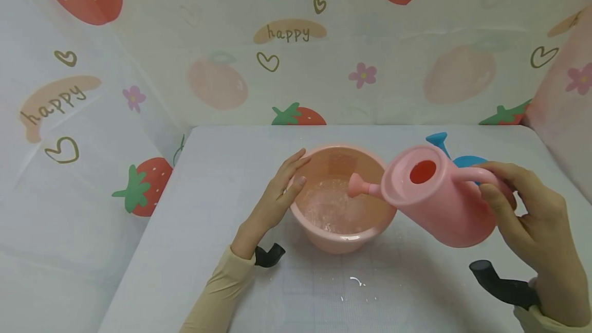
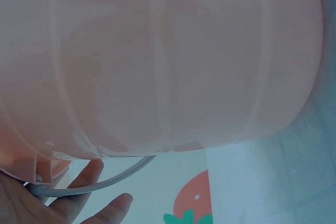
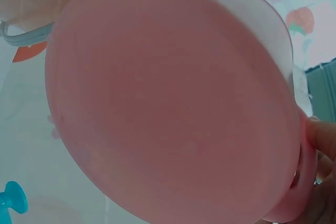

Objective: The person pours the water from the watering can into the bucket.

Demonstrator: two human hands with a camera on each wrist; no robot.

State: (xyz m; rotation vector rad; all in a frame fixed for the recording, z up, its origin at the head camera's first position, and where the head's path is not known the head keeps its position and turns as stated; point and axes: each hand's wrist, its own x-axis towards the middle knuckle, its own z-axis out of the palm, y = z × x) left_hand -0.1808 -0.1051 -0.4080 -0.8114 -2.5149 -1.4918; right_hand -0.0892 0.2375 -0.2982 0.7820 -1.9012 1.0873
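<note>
A pink watering can (image 1: 458, 209) is tilted toward the left, its sprinkler head (image 1: 357, 185) over the inside of a pale pink bucket (image 1: 342, 243). My right hand (image 1: 532, 215) grips the can's handle, with the fingers curled round it. In the right wrist view the can's base (image 3: 168, 103) fills most of the picture. Water (image 1: 333, 207) lies in the bucket. At the bucket's left rim, my left hand (image 1: 277, 194) rests with its fingers fairly straight. Beside those fingers, a grey bail handle (image 2: 105, 182) shows in the left wrist view.
Behind the pink can stands a blue watering can (image 1: 437, 140), partly hidden. Small water splashes (image 1: 356, 281) lie on the white table (image 1: 222, 168) in front of the bucket. A printed sheet (image 1: 324, 81) with strawberries and hearts hangs at the back and sides.
</note>
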